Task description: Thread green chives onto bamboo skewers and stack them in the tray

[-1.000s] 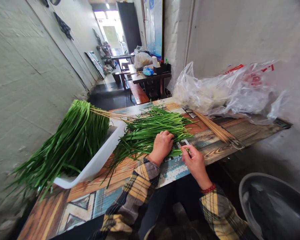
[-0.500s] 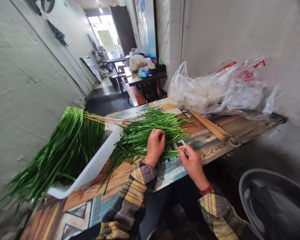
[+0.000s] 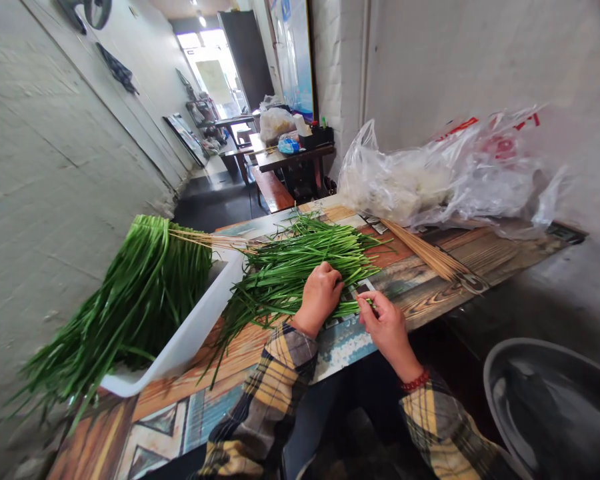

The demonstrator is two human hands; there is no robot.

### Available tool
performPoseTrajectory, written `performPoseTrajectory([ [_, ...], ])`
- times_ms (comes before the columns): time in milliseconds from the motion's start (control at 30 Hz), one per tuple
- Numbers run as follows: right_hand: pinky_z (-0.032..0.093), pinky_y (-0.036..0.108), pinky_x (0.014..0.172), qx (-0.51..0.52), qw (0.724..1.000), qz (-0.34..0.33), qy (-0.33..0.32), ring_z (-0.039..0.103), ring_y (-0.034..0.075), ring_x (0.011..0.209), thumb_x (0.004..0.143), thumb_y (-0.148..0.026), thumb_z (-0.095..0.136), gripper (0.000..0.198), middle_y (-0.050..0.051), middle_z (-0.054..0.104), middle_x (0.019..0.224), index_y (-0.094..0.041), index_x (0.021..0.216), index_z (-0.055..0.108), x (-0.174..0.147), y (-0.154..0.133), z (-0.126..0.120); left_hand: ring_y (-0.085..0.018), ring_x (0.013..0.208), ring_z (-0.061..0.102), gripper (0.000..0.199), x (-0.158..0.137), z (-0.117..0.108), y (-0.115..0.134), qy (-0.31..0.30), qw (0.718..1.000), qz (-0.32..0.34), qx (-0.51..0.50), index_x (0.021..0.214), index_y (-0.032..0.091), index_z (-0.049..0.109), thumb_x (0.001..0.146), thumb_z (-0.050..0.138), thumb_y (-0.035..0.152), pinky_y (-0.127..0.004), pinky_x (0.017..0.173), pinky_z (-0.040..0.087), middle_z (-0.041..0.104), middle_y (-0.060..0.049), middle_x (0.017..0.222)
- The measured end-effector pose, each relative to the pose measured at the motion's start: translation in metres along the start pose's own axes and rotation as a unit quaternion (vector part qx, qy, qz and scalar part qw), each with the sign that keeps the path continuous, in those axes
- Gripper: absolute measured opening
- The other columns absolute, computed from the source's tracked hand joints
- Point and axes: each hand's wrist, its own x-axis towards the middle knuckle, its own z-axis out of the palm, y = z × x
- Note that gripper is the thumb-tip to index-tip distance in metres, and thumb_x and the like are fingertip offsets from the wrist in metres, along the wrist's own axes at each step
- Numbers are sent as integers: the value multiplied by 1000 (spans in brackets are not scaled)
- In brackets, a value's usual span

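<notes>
Loose garlic chives (image 3: 305,257) lie in a pile on the wood-patterned table, pale stalk ends to the right. My left hand (image 3: 323,293) is curled over the pile's near edge; its fingertips are turned away, so what they hold is hidden. Just to the right, my right hand (image 3: 385,323) pinches the pale ends of a few chives that run out from beneath the left hand. On the left, a thick row of chives (image 3: 145,287) threaded on wooden skewers (image 3: 205,237) hangs over a white plastic tray (image 3: 180,353).
A bundle of bare wooden skewers (image 3: 425,253) rests on the table (image 3: 240,360) to the right. Behind it sit clear plastic bags (image 3: 420,177) against the wall. A grey basin (image 3: 545,400) stands low at the right. Farther back is another table (image 3: 295,158) with bags.
My left hand has moved slightly right, closer to my right hand, and its fingers are more closed. My right hand stays pinched at the stalk ends. The view has shifted a little.
</notes>
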Motion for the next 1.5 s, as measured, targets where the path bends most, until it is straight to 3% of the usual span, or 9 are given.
performPoseTrajectory([
  [133,41,24,51,-2,1000,0,4,57,14,47,90,-44,47,29,0,62,57,-19,91,63,0,0,0,-17,80,52,11,0,0,-2,13,1000,7,-22,71,16,61,78,55,10,-29,72,42,56,-5,83],
  [333,41,23,48,20,1000,21,6,54,12,45,89,-47,48,32,-1,59,55,-18,91,63,0,1,0,-11,65,49,11,0,-2,-3,36,983,-33,-177,72,15,57,72,53,5,-23,62,39,54,1,69],
  [533,40,22,43,63,997,46,12,51,11,41,88,-49,49,35,-2,57,54,-17,94,63,1,2,0,-10,69,54,24,-5,-5,2,-6,955,-24,-297,94,14,66,75,53,7,-21,65,42,63,0,77],
  [733,39,21,42,79,996,45,16,49,10,40,88,-48,49,37,-3,55,54,-17,102,64,2,-1,-1,-13,74,60,16,-7,-9,5,-34,944,-29,-327,87,13,72,80,59,21,-23,67,44,69,-5,81],
  [1500,40,23,44,67,997,43,7,51,12,43,88,-45,48,37,-2,56,54,-18,105,66,3,-4,-3,-11,69,56,17,-8,-19,9,-37,945,-19,-324,83,13,72,82,56,18,-21,65,42,64,-2,72],
])
